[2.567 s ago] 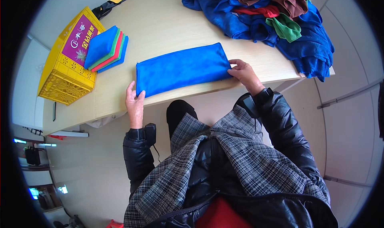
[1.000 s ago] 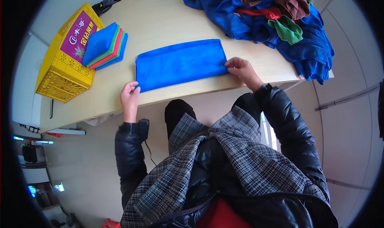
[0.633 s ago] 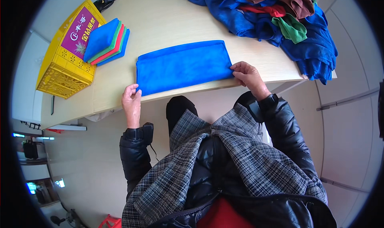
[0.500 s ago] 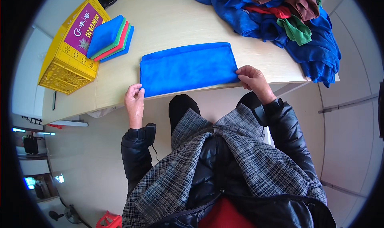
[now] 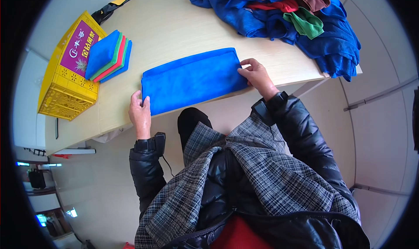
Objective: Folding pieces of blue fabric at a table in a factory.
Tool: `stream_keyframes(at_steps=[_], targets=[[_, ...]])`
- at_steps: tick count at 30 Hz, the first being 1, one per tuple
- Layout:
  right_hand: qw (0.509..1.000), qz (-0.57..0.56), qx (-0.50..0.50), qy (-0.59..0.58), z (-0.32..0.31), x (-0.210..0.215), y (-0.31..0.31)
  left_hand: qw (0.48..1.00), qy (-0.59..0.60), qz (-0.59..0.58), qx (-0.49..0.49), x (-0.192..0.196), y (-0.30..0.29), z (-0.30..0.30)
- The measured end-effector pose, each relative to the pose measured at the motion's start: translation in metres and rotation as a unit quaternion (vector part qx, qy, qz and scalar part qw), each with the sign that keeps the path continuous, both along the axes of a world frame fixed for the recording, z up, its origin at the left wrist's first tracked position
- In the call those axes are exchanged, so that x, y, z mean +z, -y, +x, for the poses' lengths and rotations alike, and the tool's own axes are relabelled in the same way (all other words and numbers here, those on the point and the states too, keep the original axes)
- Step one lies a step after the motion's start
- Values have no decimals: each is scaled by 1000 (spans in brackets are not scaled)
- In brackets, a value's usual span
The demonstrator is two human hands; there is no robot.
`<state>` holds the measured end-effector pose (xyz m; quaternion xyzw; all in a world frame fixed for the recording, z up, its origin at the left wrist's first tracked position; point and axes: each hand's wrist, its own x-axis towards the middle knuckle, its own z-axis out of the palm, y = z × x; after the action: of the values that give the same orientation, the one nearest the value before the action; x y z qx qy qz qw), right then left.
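Filling the upper view, a pale worktop (image 5: 170, 26) is seen; a rumpled heap of mostly blue cloths (image 5: 262, 19) is piled at its far right, red, green and brown mixed in. Yellow crate (image 5: 72, 94) placed at left. Folded blue cloth (image 5: 192, 81) laid flat along near edge, between the hands. Stack of folded blue, green and red cloths (image 5: 104, 54) set by crate. Cloth's left edge touched by left hand (image 5: 140, 113), thumb and fingers parted; right edge touched by right hand (image 5: 258, 77), fingers bent; whether either grips cannot be told.

Blue cloth (image 5: 192, 83) underside hidden, cloth pile (image 5: 262, 22) cropped
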<state>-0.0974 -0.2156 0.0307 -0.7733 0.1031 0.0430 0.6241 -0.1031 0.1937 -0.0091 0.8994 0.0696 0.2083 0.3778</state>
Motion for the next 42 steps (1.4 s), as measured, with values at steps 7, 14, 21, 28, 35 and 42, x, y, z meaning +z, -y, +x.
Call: stream_keyframes(at_steps=[7, 14, 21, 28, 35, 42], targets=[[986, -134, -27, 94, 3, -23, -2, 999, 28, 33, 2, -3, 1, 7], [909, -344, -10, 237, -8, 3, -15, 985, 86, 148, 33, 8, 5, -1], [840, -393, 175, 331, -12, 14, -115, 947, 100, 252, -173, 34, 73, -9], [834, -442, 172, 280, 2, -29, -138, 920, -21, 340, -194, 4, 83, 15], [808, -520, 127, 246, 9, -31, -72, 933, -84, 325, -129, 2, 32, 28], [837, -507, 67, 195, 20, -32, -31, 943, -90, 301, -109, 0, 22, 37]])
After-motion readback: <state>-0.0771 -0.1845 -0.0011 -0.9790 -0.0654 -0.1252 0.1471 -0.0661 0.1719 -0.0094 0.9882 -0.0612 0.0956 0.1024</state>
